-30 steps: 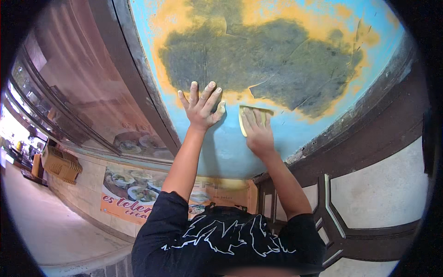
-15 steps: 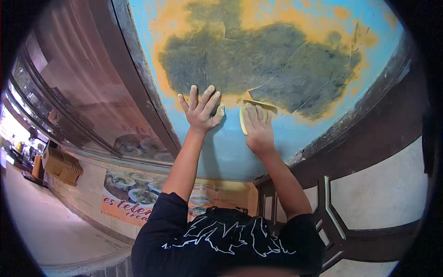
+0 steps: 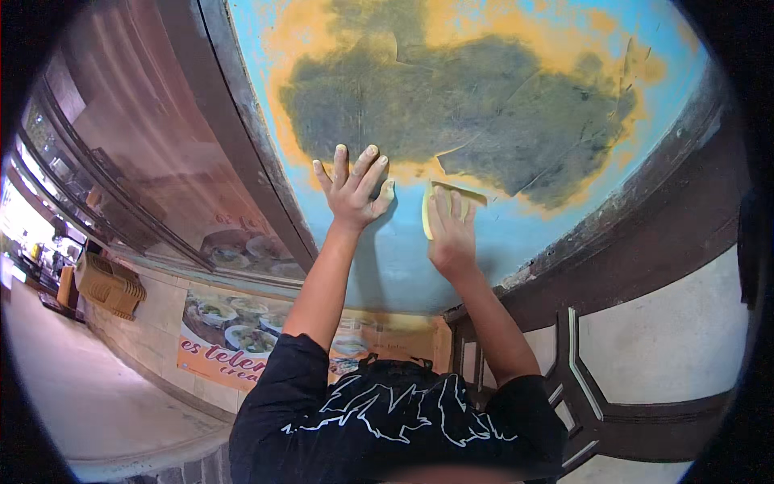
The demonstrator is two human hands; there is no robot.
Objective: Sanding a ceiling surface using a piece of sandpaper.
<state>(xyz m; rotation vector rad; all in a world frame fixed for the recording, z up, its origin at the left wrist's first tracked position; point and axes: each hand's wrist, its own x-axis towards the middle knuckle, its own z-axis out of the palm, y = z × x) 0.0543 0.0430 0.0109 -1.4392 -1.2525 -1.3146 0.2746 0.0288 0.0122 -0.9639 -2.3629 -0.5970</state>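
Note:
A large light-blue panel (image 3: 409, 274) carries a dark grey patch (image 3: 484, 101) ringed with orange. My left hand (image 3: 355, 194) rests flat against the panel with its fingers spread, the tips over the patch's lower left edge. My right hand (image 3: 453, 235) presses a piece of yellowish sandpaper (image 3: 427, 214) to the blue surface just below the patch. The sheet's edges stick out past the fingers, and its grit side is hidden against the panel. Pale dust coats the fingertips of both hands. A lifted or cracked line runs across the patch above my right hand.
Dark frame strips (image 3: 270, 173) border the panel on the left, with a reddish glazed surface beyond. At right stand dark beams around pale panels (image 3: 661, 331). A food banner (image 3: 230, 331) hangs below left, near a brown slatted object (image 3: 109, 286).
My right hand and the sandpaper have slid slightly down, away from the dark patch. My left hand stays spread in nearly the same place.

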